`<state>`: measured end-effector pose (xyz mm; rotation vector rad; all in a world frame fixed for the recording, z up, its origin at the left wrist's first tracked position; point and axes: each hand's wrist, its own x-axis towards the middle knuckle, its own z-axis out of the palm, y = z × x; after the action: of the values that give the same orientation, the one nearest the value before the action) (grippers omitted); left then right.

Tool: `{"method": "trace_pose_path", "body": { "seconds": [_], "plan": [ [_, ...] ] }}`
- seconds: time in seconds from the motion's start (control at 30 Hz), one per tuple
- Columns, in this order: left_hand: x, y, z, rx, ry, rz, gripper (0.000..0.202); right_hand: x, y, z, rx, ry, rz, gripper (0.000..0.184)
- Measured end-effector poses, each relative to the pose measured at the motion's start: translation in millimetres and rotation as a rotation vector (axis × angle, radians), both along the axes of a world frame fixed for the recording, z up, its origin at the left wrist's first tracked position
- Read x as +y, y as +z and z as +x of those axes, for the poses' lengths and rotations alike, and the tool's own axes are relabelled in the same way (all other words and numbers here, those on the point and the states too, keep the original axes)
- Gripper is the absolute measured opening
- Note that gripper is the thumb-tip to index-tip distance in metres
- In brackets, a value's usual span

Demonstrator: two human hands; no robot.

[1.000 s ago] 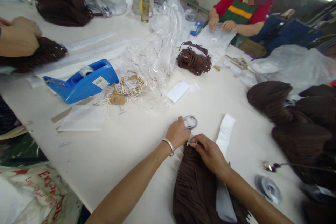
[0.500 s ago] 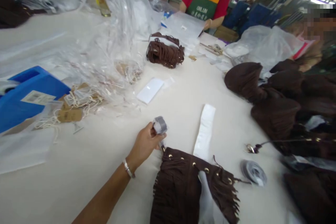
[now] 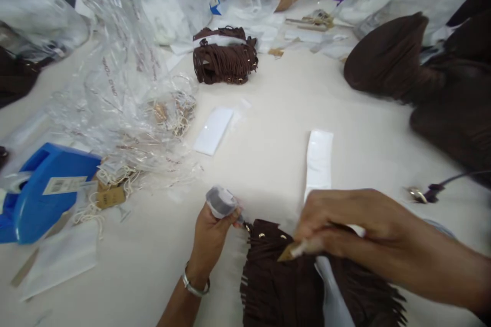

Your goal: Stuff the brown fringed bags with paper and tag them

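Dark-brown fringed bag [image 3: 282, 291], bottom centre of frame. Your left hand [image 3: 210, 237] grips a grey wrapped roll [image 3: 220, 201]; your right hand [image 3: 345, 227], blurred, overlaps the bag, hold unclear.

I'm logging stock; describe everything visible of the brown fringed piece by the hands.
The fringed piece is dark brown and suede-looking, with fringe along its sides and golden eyelets near its top. It lies on the pale table, its lower end out of frame. A translucent strip lies over it. The left hand is at one top corner; the right hand hides part of it, contact unclear.
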<state>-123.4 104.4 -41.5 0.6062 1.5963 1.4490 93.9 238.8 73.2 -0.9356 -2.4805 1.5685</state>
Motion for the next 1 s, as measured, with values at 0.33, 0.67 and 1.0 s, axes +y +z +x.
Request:
{"method": "trace_pose_path", "body": {
  "seconds": [0.33,0.67,1.0],
  "plan": [
    [1.1,2.4,-1.4,0.035,0.015,0.013,0.018,1.5,-73.9,-64.2,-0.007,0.368,0.349,0.022],
    [-0.3,-1.9,-3.0,0.017,0.011,0.024,0.018,-1.5,-61.0,-59.9,-0.043,0.423,0.423,0.018],
    [-0.8,-6.2,-4.6,-0.003,0.003,0.034,0.018,-4.3,-61.7,-66.6,-0.04,0.48,0.471,0.017]
  ]
}}
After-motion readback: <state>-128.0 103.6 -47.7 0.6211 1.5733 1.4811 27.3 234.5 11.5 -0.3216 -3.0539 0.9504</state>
